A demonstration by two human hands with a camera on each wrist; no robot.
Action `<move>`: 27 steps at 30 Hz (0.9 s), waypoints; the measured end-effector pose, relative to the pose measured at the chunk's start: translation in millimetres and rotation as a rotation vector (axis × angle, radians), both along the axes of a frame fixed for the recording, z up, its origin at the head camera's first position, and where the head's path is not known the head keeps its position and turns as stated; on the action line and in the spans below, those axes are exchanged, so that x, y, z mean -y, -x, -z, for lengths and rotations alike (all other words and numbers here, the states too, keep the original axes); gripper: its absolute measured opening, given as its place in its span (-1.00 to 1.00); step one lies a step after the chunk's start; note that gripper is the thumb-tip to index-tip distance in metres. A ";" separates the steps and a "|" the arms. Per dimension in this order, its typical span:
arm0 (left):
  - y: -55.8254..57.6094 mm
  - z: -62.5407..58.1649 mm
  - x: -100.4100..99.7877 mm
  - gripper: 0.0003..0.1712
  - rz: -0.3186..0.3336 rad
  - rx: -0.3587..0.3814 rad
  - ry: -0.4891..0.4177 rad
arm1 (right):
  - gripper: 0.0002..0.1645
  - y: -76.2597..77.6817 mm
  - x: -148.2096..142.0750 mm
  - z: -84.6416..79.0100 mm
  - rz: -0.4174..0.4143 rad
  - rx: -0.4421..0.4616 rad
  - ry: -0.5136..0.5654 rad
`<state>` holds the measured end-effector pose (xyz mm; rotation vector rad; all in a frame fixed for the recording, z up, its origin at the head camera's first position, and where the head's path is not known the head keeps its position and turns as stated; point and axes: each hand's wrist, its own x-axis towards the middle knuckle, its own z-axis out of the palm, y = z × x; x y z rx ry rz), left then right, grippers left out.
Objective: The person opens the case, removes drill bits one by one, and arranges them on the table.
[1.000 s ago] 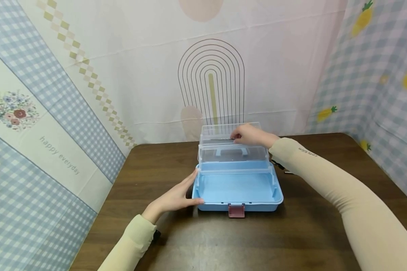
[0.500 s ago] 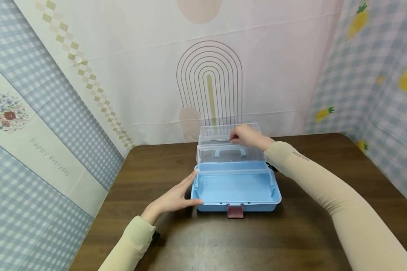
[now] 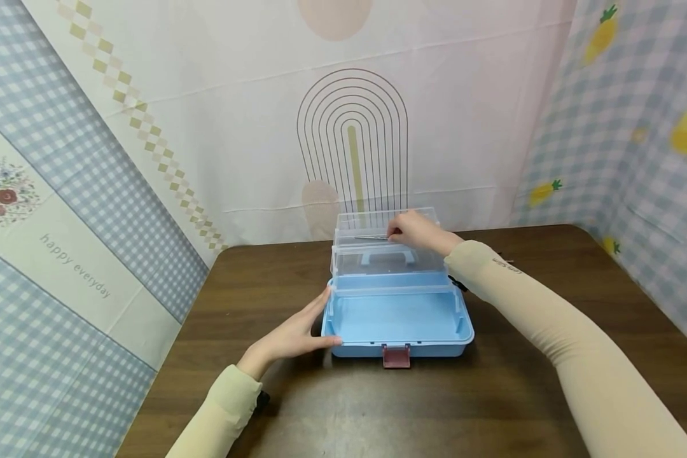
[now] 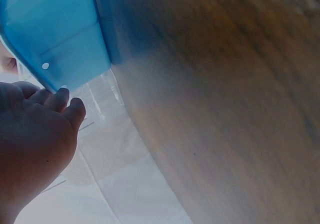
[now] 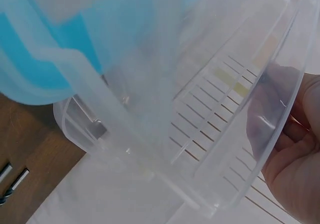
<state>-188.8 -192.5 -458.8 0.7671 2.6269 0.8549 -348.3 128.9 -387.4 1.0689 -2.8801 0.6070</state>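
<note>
A light-blue storage box (image 3: pixel 401 351) stands with its clear lid (image 3: pixel 346 221) raised and its clear tiered trays (image 3: pixel 349 261) lifted out. My left hand (image 3: pixel 292 334) rests on the box's left side, thumb on the front rim and fingers stretched along the side; in the left wrist view, the fingertips lie at the box's edge. Over the upper tray, my right hand (image 3: pixel 415 229) pinches a slim metal tool (image 3: pixel 371 238) that points left; its exact kind is too small to tell. In the right wrist view, the right hand's fingers show partly through clear plastic.
The box sits on a dark wooden table (image 3: pixel 252 280), near a patterned cloth backdrop (image 3: pixel 252 127). A pink latch (image 3: pixel 396 356) hangs at the box's front. Two thin metal-tipped items (image 5: pixel 17 184) lie on the table to the box's right.
The head view has shifted slightly. Against the box, both hands stay almost in place, and the slim tool remains over the upper tray.
</note>
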 end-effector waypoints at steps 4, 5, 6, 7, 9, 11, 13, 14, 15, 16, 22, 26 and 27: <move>0.1 0.2 0.1 0.26 0.001 0.000 -0.002 | -0.88 -0.1 0.2 -0.6 -0.002 -0.010 -0.018; 0.0 0.2 0.2 0.25 0.000 0.000 -0.004 | -0.89 0.1 0.3 -0.5 -0.003 -0.015 -0.024; 0.0 0.2 0.3 0.25 0.000 -0.002 -0.004 | -0.89 0.3 0.5 -0.4 -0.004 -0.019 -0.029; 0.0 0.3 0.3 0.25 0.000 -0.002 -0.003 | -0.89 0.6 0.6 -0.1 -0.005 -0.024 -0.034; -0.2 0.4 0.3 0.26 -0.002 -0.003 -0.005 | -0.89 0.9 0.5 0.6 -0.004 -0.029 -0.041; -0.2 0.7 0.2 0.26 -0.002 -0.004 -0.007 | -0.89 0.9 0.2 1.6 0.001 -0.035 -0.048; -0.2 0.8 0.1 0.26 -0.001 -0.004 -0.008 | -0.89 0.6 -0.2 2.1 0.005 -0.041 -0.054; -0.2 0.8 0.1 0.26 -0.001 -0.003 -0.008 | -0.89 0.4 -0.5 2.1 0.006 -0.043 -0.055; -0.2 0.8 0.1 0.26 -0.002 -0.002 -0.007 | -0.89 0.2 -0.9 1.8 0.005 -0.046 -0.056; -0.2 0.8 0.2 0.26 -0.001 -0.003 -0.005 | -0.89 0.0 -1.3 1.5 0.005 -0.045 -0.054; -1.1 0.5 0.1 0.25 -0.005 -0.005 -0.002 | -0.87 0.6 -6.4 0.7 -0.002 -0.043 -0.020; -1.1 0.5 -0.2 0.25 -0.009 -0.008 0.003 | -0.80 0.9 -10.8 -1.1 -0.009 -0.071 -0.009; -1.1 0.5 -0.3 0.25 -0.008 -0.010 0.002 | -0.78 0.8 -11.9 -1.9 -0.007 -0.071 -0.004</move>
